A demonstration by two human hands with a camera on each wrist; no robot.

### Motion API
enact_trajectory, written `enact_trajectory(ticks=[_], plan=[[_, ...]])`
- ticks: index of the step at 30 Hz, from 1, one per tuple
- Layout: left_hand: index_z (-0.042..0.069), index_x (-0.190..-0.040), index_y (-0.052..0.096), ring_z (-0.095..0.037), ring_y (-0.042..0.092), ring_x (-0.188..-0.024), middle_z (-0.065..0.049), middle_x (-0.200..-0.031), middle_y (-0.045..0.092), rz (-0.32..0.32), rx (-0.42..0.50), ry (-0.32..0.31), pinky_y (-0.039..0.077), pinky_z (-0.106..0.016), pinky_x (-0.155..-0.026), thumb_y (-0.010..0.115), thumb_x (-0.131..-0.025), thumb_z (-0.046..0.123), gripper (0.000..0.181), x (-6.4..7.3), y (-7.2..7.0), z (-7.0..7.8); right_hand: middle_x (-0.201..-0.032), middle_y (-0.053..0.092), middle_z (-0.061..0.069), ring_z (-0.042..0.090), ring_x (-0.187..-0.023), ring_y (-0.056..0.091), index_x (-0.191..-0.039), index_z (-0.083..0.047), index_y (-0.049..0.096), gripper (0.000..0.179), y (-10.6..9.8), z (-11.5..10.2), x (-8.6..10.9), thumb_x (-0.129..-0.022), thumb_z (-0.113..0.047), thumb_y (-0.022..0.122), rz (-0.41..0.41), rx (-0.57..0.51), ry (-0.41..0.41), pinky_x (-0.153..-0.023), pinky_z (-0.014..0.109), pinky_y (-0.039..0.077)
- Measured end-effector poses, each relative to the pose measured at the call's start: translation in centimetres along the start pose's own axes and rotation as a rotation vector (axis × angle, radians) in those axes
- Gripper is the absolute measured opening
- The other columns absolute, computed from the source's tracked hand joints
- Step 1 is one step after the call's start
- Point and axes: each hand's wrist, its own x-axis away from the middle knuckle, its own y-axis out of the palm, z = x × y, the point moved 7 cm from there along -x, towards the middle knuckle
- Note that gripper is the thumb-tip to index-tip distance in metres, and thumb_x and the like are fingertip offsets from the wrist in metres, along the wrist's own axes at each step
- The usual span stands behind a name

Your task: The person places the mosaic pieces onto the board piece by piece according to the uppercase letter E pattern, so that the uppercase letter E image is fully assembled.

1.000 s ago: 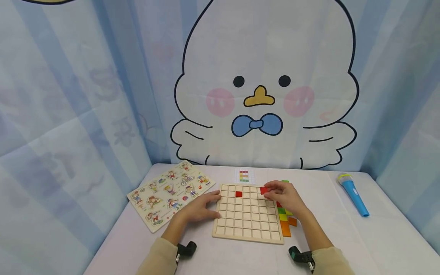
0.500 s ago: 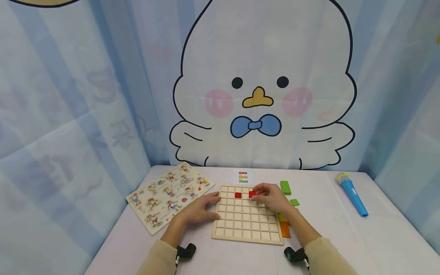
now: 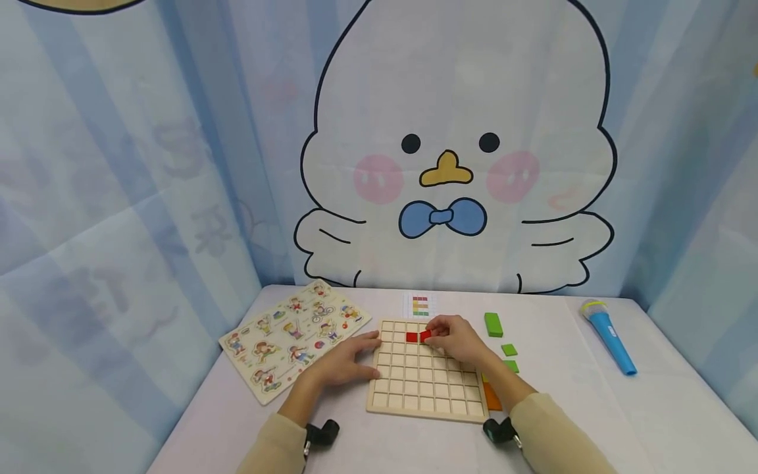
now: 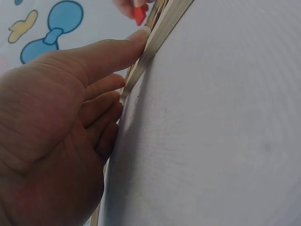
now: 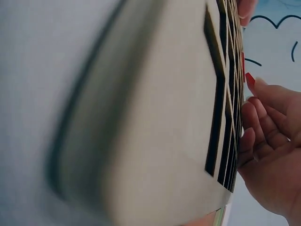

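One red square tile (image 3: 425, 336) is pinched, tilted, in the right hand (image 3: 456, 339) over the wooden grid board (image 3: 426, 415), beside a second red tile (image 3: 411, 338), while the left hand (image 3: 340, 360), spread against the board's edge, likely steadies it.

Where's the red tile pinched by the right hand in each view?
Head: held red tile in the right hand, lower half, right of centre.
Left wrist: held red tile near the top, mid-width.
Right wrist: held red tile right, upper half.
Shared landmark: wooden grid board.
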Motion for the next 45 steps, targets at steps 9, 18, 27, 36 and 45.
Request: enact_trajectory(ticks=[9, 18, 27, 36, 45], plan=[[0.011, -0.153, 0.053, -0.032, 0.028, -0.159, -0.005, -0.169, 0.037, -0.002, -0.009, -0.004, 0.023, -0.056, -0.129, 0.08, -0.091, 0.035, 0.072, -0.05, -0.1, 0.1, -0.095, 0.07, 0.002, 0.016, -0.085, 0.059, -0.112, -0.006, 0.072, 0.018, 0.13, -0.05, -0.33, -0.095, -0.012, 0.075, 0.012, 0.03, -0.008, -0.076, 0.027, 0.05], [0.01, -0.152, 0.053, -0.032, 0.028, -0.159, -0.007, -0.169, 0.036, -0.001, 0.0, 0.005, 0.022, -0.056, -0.129, 0.081, -0.091, 0.033, 0.071, 0.03, -0.27, 0.17, -0.09, 0.067, 0.002, 0.015, -0.081, 0.056, -0.109, -0.005, 0.073, 0.017, 0.38, -0.36, -0.45, -0.094, -0.012, 0.076, 0.004, 0.067, -0.012, -0.074, 0.028, 0.048], [0.009, -0.153, 0.052, -0.032, 0.028, -0.159, -0.008, -0.169, 0.036, 0.0, -0.004, 0.005, 0.022, -0.056, -0.129, 0.08, -0.091, 0.033, 0.071, 0.13, -0.3, 0.15, -0.081, 0.062, 0.001, 0.016, -0.074, 0.054, -0.106, -0.005, 0.073, 0.015, 0.62, -0.54, -0.57, -0.092, -0.009, 0.078, 0.0, 0.11, -0.011, -0.07, 0.029, 0.046], [0.009, -0.153, 0.053, -0.032, 0.028, -0.159, -0.008, -0.169, 0.036, -0.001, -0.013, 0.005, 0.022, -0.056, -0.129, 0.08, -0.091, 0.034, 0.072, 0.07, -0.2, 0.05, -0.081, 0.062, 0.002, 0.016, -0.076, 0.054, -0.107, -0.004, 0.074, 0.018, 0.52, -0.52, -0.3, -0.09, -0.008, 0.079, 0.006, 0.087, 0.001, -0.07, 0.029, 0.046], [0.01, -0.152, 0.053, -0.033, 0.028, -0.159, -0.007, -0.169, 0.036, -0.003, 0.001, 0.009, 0.022, -0.057, -0.129, 0.08, -0.091, 0.035, 0.072, 0.01, -0.03, 0.22, -0.089, 0.066, 0.003, 0.017, -0.081, 0.057, -0.116, -0.003, 0.073, 0.026, -0.37, 0.08, 0.01, -0.093, -0.013, 0.078, -0.04, 0.05, -0.018, -0.073, 0.028, 0.05]])
